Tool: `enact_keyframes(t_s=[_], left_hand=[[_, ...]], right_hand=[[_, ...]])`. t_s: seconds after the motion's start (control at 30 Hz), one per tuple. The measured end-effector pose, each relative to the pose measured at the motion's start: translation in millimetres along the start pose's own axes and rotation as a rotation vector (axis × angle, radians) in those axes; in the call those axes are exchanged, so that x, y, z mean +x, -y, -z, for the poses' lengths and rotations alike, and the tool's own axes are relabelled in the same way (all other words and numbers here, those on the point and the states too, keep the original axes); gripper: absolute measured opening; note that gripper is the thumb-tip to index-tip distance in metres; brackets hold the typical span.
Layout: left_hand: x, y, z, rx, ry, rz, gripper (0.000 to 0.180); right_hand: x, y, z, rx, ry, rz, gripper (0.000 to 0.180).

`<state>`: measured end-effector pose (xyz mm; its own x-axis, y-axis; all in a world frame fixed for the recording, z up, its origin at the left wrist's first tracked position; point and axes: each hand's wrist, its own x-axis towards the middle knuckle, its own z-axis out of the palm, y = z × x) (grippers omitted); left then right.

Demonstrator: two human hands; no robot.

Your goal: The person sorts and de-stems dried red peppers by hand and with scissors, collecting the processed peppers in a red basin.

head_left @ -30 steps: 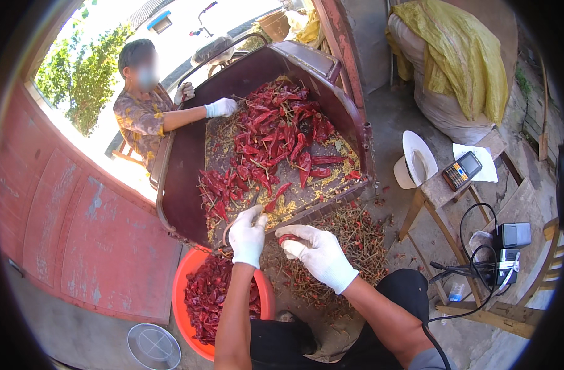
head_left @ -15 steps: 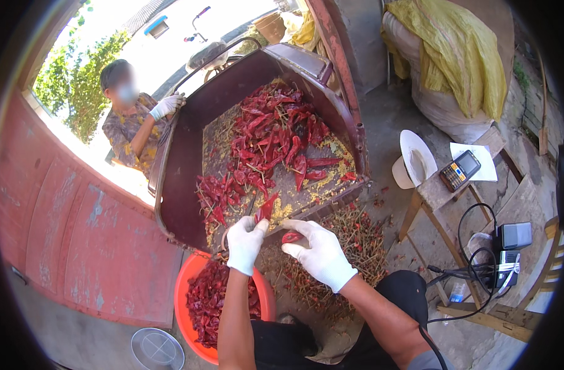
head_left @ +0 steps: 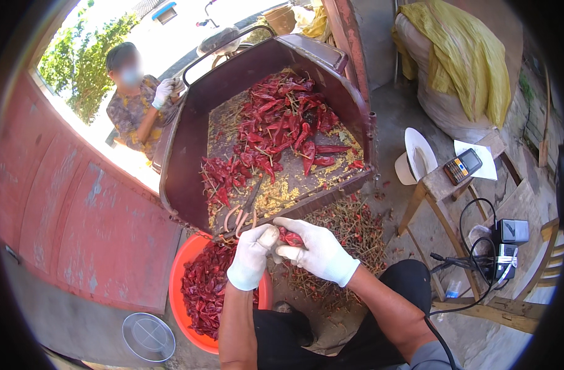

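Both my hands, in white gloves, meet just off the near edge of a dark red cart bed (head_left: pixel 192 148). My right hand (head_left: pixel 322 250) is closed round a dried red chili pepper (head_left: pixel 290 237), which shows between thumb and fingers. Right beside it, my left hand (head_left: pixel 252 258) is pinched, its fingertips against the pepper's left end; what they grip is hidden. A heap of dried red chili peppers (head_left: pixel 282 117) with stems lies in the bed, among yellow seeds. Scissors (head_left: pixel 242 217) with orange handles rest at the bed's near edge, just beyond my left hand.
Below left stands an orange tub (head_left: pixel 178 296) of red chilies; a round sieve (head_left: pixel 149 337) lies beside it. Cut stems (head_left: pixel 350 240) cover the floor under the cart. At right are a wooden stool (head_left: pixel 433 185) with a handheld device (head_left: pixel 462 166), and cables. A masked person (head_left: pixel 137 117) stands behind the cart.
My left hand has moved down and right to meet the right hand. The chili it held upright no longer shows there. The scissors are now uncovered. The co-worker's gloved hand has shifted off the cart's rim.
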<state>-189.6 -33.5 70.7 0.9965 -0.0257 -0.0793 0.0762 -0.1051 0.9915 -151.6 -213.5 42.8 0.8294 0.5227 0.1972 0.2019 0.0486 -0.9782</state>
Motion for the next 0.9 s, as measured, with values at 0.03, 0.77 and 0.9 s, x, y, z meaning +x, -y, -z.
enact_keyframes(t_s=[0.03,0.77,0.9], left_hand=[[-1,-1,-1,0.025,0.004,-0.003,0.038],[0,5,-10,0.332,-0.254,-0.251,0.027],[-3,-18,-28,0.697,-0.249,-0.436,0.034]], right_hand=[[1,4,-2,0.001,-0.031,-0.046,0.044],[11,9,4,-0.003,-0.008,-0.37,0.037],[8,-16,2,-0.378,-0.122,-0.034,0.038]])
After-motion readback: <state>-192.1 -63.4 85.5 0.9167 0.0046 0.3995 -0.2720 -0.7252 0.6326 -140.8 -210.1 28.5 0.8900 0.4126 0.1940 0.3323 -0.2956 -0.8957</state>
